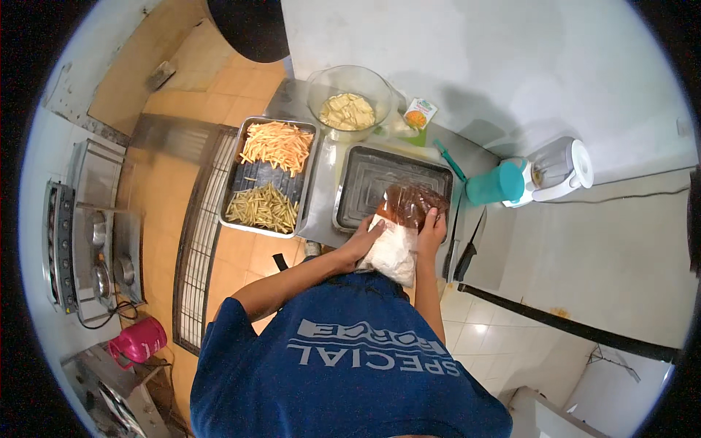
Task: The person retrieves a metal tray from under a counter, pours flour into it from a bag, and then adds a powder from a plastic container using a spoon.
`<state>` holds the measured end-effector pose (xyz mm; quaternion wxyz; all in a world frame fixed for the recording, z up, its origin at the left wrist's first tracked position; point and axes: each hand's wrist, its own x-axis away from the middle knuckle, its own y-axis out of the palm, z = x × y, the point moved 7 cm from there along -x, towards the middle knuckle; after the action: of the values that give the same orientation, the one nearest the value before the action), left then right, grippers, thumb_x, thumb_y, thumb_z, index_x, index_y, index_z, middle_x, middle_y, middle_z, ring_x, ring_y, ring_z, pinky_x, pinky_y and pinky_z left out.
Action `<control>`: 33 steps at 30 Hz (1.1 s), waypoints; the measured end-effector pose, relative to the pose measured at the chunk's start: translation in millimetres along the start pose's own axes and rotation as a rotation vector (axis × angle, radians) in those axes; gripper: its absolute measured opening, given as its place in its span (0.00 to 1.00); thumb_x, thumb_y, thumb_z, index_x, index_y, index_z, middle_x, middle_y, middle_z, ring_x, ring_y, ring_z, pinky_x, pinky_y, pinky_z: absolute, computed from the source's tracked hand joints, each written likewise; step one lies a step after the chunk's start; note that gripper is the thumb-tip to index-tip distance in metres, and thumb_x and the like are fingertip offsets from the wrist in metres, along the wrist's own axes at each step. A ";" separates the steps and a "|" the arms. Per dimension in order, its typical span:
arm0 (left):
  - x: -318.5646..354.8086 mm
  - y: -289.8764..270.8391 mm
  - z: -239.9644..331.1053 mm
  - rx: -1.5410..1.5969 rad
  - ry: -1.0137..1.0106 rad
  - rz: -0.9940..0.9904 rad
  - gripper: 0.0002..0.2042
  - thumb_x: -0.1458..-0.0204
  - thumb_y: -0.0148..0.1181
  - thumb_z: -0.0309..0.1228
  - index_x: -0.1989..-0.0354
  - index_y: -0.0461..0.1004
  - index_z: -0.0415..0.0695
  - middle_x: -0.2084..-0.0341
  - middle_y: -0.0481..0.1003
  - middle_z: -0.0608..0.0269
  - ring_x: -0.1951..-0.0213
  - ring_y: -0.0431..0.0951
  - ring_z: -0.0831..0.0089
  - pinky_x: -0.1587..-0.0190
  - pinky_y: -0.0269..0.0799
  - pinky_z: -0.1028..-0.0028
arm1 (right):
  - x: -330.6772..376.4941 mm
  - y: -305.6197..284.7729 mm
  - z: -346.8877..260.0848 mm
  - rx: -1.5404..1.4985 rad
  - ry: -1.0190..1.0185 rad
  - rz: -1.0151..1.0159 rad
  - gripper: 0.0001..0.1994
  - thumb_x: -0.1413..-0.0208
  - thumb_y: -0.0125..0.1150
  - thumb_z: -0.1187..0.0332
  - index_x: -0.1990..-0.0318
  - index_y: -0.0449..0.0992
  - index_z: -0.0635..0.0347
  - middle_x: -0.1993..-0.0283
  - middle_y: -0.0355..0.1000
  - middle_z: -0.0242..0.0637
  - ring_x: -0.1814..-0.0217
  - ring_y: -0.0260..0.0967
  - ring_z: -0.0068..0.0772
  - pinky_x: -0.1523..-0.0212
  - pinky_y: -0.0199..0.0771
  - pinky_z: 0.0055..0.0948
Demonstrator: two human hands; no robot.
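Note:
A clear plastic bag of white powder (392,252) is upheld in front of my body, over the near edge of the counter. Beside its upper end lies crinkled plastic with reddish-brown contents (410,204); whether it is a separate bag cannot be made out. My left hand (361,243) is closed on the white bag's left side. Gripping the right side, my right hand (431,228) also touches the brown plastic. Just beyond them is a dark rectangular baking tray (358,179) with nothing in it. To its left, another metal tray (309,182) carries orange sticks (276,146) and greenish-yellow sticks (261,207), apparently cut vegetables.
A glass bowl (316,93) with pale yellow slices stands at the back, near a small packet (420,113). On the right are a teal jug (493,185), a blender (558,171) and a black-handled knife (465,261). A pink gas cylinder (142,339) sits far left.

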<state>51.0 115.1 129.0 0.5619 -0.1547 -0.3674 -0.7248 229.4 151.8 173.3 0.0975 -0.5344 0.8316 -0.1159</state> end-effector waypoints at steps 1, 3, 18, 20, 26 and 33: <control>0.5 2.4 6.7 -0.101 0.046 0.026 0.29 0.32 0.44 0.49 0.30 0.54 0.42 0.40 0.66 0.58 0.41 0.68 0.68 0.41 0.66 0.69 | -6.5 -9.2 8.9 0.006 0.012 0.080 0.19 0.30 0.49 0.58 0.51 0.72 0.70 0.58 0.73 0.41 0.59 0.67 0.33 0.55 0.67 0.33; -4.5 10.0 10.1 -0.116 0.074 -0.053 0.33 0.33 0.44 0.51 0.28 0.50 0.40 0.35 0.60 0.52 0.35 0.59 0.66 0.35 0.57 0.68 | -9.6 -17.9 19.4 -0.049 -0.069 0.227 0.20 0.30 0.49 0.59 0.48 0.72 0.71 0.57 0.73 0.43 0.59 0.68 0.34 0.53 0.68 0.34; -4.2 24.0 3.8 0.329 -0.130 -0.255 0.28 0.31 0.34 0.52 0.33 0.60 0.43 0.40 0.70 0.57 0.42 0.73 0.67 0.39 0.69 0.68 | -18.0 -10.4 9.2 0.046 -0.056 0.174 0.20 0.31 0.49 0.58 0.53 0.72 0.71 0.61 0.73 0.48 0.59 0.68 0.40 0.55 0.66 0.39; -6.7 28.1 -4.7 0.399 -0.198 -0.357 0.31 0.32 0.35 0.55 0.34 0.63 0.42 0.41 0.72 0.57 0.42 0.74 0.66 0.39 0.69 0.67 | -16.1 -4.6 1.7 0.055 -0.041 0.083 0.21 0.31 0.48 0.57 0.52 0.72 0.71 0.60 0.73 0.49 0.58 0.68 0.40 0.55 0.66 0.38; 1.5 38.5 7.8 0.418 -0.154 -0.350 0.33 0.33 0.36 0.57 0.34 0.62 0.41 0.40 0.71 0.54 0.43 0.75 0.64 0.39 0.70 0.65 | -22.2 -4.5 20.1 0.053 -0.005 0.024 0.19 0.31 0.47 0.59 0.48 0.72 0.69 0.55 0.74 0.44 0.54 0.70 0.37 0.49 0.67 0.33; -5.1 34.6 -0.1 0.422 -0.172 -0.332 0.34 0.34 0.37 0.57 0.34 0.62 0.40 0.40 0.71 0.54 0.43 0.76 0.64 0.39 0.69 0.65 | -23.6 -8.5 11.1 -0.036 -0.070 0.066 0.17 0.31 0.49 0.60 0.50 0.73 0.67 0.57 0.75 0.44 0.56 0.71 0.36 0.51 0.68 0.35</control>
<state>84.7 115.2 138.1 0.4222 -0.0329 -0.5766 -0.6987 249.6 168.9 166.1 0.1206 -0.5122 0.8467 -0.0789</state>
